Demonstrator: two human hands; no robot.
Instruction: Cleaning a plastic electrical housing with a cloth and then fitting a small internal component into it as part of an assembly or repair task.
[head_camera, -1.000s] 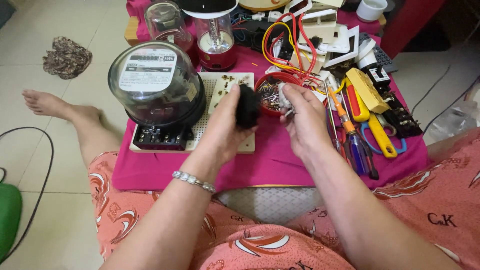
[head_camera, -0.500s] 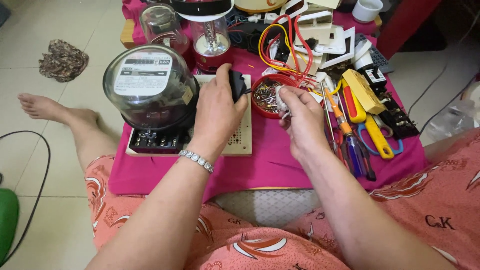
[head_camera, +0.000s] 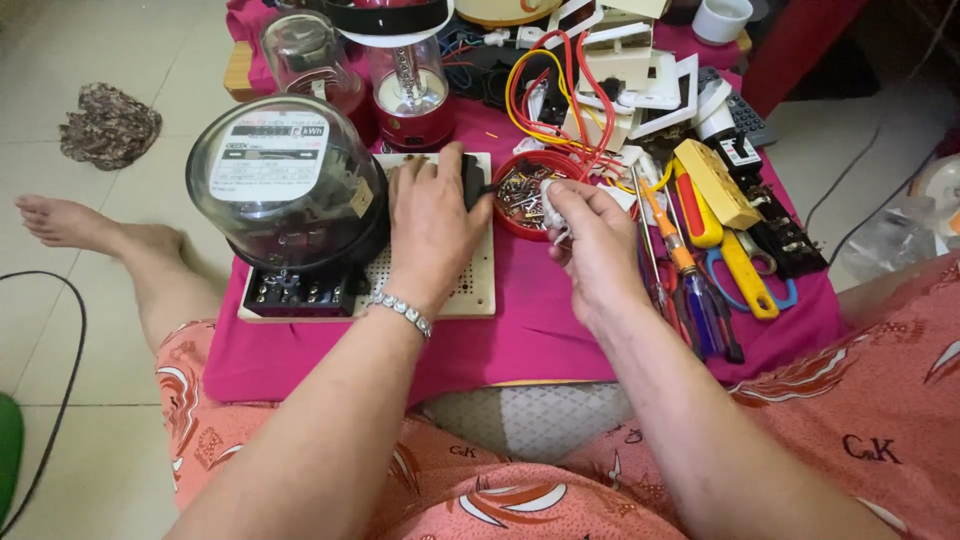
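Left hand (head_camera: 430, 225) pressed black part (head_camera: 472, 180) onto perforated board (head_camera: 475, 285); right hand (head_camera: 590, 245) pinched small white piece (head_camera: 552, 205), just right of red screw dish (head_camera: 520, 190).

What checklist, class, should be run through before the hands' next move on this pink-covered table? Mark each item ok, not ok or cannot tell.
1. Left hand presses the black part onto the perforated board: ok.
2. Right hand grips a small white piece: ok.
3. Red dish of screws beside both hands: ok.
4. Screwdrivers near right hand: ok.
5. Meter fixed to board: cannot tell.
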